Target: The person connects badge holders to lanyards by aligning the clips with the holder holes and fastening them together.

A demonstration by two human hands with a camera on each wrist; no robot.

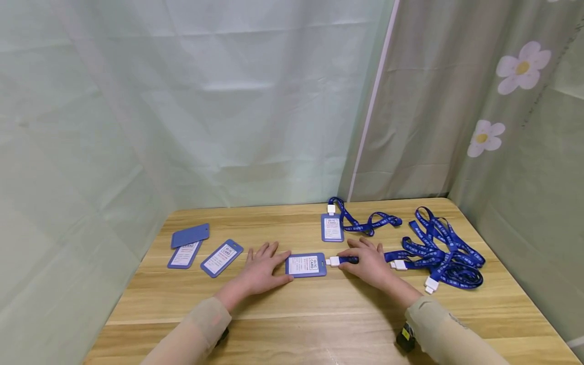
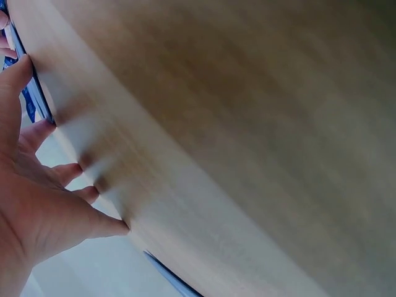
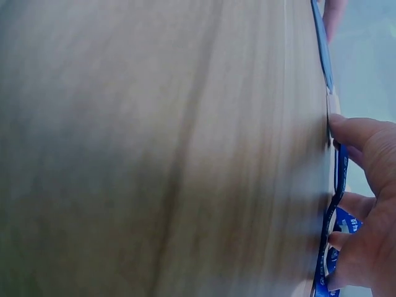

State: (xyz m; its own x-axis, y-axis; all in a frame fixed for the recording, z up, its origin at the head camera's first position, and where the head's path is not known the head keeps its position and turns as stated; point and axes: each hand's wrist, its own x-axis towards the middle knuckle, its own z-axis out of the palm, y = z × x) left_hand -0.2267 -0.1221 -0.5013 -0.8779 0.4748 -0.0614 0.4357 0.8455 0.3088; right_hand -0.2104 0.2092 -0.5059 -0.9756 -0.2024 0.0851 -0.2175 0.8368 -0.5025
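Note:
A blue ID card holder lies sideways mid-table, with its slotted end facing right. My left hand grips its left end between thumb and index finger, one at each long edge; the other fingers spread onto the table. At the slotted end is the white clip of a blue lanyard. With thumb and index finger my right hand pinches that lanyard right behind the clip. Its strap runs under the hand, which hides part of it. In the right wrist view the strap passes below the fingers.
Several blue lanyards lie heaped at the right, two white clips showing. Behind my right hand is a card holder with a lanyard clipped on. At the left lie a card holder and two overlapping ones. Curtains hang behind.

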